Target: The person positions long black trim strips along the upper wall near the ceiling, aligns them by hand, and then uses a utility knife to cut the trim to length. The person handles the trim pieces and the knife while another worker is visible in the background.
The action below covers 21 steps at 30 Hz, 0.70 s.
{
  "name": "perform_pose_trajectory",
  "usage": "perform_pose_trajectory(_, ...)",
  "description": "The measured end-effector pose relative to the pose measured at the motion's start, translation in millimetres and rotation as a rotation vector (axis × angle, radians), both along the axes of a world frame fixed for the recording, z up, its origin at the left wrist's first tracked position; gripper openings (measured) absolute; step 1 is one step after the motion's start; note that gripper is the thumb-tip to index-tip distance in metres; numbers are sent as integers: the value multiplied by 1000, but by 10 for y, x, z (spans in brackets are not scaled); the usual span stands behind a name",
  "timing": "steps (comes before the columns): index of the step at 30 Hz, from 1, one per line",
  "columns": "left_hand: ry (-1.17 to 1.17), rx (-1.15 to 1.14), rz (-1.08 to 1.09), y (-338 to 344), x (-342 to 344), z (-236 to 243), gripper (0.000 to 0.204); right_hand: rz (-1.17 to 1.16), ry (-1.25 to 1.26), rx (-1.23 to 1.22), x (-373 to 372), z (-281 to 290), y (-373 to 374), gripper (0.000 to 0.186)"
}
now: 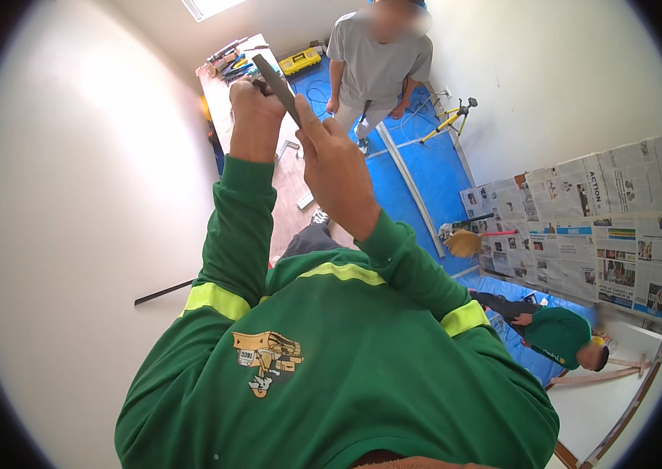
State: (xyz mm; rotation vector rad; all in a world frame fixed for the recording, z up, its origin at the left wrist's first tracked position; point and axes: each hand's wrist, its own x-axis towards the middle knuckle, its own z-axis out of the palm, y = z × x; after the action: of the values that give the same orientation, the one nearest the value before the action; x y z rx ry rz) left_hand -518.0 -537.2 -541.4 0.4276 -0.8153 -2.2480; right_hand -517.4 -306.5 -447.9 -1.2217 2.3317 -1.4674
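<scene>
Part of a person's left hand (250, 113) was hidden behind a dark strip (275, 84), whose lower end vanished inside the right hand (336, 176). The right hand was clamped on the strip, which slanted up and leftward from its fingers, crossing the left hand's near edge. The left fingers were curled; whether they gripped anything could not be told. The hands were close together, any contact unclear. Beyond, the tools (237, 66) heaped on a pale work surface (219, 109) were too small to distinguish.
</scene>
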Motion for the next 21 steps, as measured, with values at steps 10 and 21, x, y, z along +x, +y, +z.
perform_pose_trajectory(10,-38,388,193,547,-273,666,21,-74,51,-21,-82,-138,-20,53)
perform_pose_trajectory(21,-183,15,-50,223,-272,-40,26,-50,143,-155,-252,-37,-45,50)
